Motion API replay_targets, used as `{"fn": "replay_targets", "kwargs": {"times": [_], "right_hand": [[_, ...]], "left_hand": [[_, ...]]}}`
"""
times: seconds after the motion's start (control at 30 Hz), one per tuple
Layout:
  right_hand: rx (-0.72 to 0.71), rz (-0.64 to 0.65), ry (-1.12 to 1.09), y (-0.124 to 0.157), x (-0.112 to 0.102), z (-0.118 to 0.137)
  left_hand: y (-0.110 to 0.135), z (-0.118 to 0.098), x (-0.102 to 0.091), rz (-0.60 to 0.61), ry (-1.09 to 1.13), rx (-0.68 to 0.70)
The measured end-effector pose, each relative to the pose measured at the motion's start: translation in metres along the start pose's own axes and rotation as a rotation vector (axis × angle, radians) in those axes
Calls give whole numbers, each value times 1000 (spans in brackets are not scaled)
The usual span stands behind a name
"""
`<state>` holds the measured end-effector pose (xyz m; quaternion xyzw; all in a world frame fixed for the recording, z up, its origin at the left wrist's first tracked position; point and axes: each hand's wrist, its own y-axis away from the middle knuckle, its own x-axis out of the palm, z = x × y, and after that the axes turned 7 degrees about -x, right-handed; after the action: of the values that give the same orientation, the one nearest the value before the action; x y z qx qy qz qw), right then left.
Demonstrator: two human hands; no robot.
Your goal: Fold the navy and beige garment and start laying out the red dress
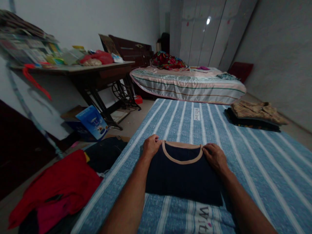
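A dark navy T-shirt (181,182) with a tan neckband lies folded into a rectangle on the blue striped bedspread (156,126). Its neckline faces away from me. My left hand (151,145) pinches the shirt's far left corner beside the neckband. At the far right corner, my right hand (215,156) has its fingers closed on the fabric by the other end of the collar. Both forearms reach in along the sides of the shirt.
Folded clothes (258,113) sit stacked at the right, patterned brown on top. Red and dark garments (65,178) are heaped left of the bed. A sewing-machine table (97,69) holds clutter, with a blue box (94,122) below. Another bed (185,84) stands behind.
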<state>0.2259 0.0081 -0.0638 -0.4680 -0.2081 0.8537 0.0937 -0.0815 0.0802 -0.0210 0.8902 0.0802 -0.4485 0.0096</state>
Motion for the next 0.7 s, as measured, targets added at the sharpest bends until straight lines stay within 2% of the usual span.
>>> {"fn": "replay_targets", "kwargs": {"times": [0.13,0.23,0.37,0.47,0.57,0.7], "right_hand": [[57,21,-7,-2,-5,5],[124,-7,19,4,-12,8],[242,-39,70,23,-26,11],[307,-14,75,41,-35,17],[366,12,60,57,-39,29],[312,40,55,67,-36,46]], "left_hand": [[-1,-6,-6,29,-72,-18],[-2,-10,-18,77,-112,-2],[-5,-12,-36,160,-191,25],[-3,-11,-44,221,-243,41],[7,-10,-45,244,-277,67],[32,-11,-39,174,-307,100]]}}
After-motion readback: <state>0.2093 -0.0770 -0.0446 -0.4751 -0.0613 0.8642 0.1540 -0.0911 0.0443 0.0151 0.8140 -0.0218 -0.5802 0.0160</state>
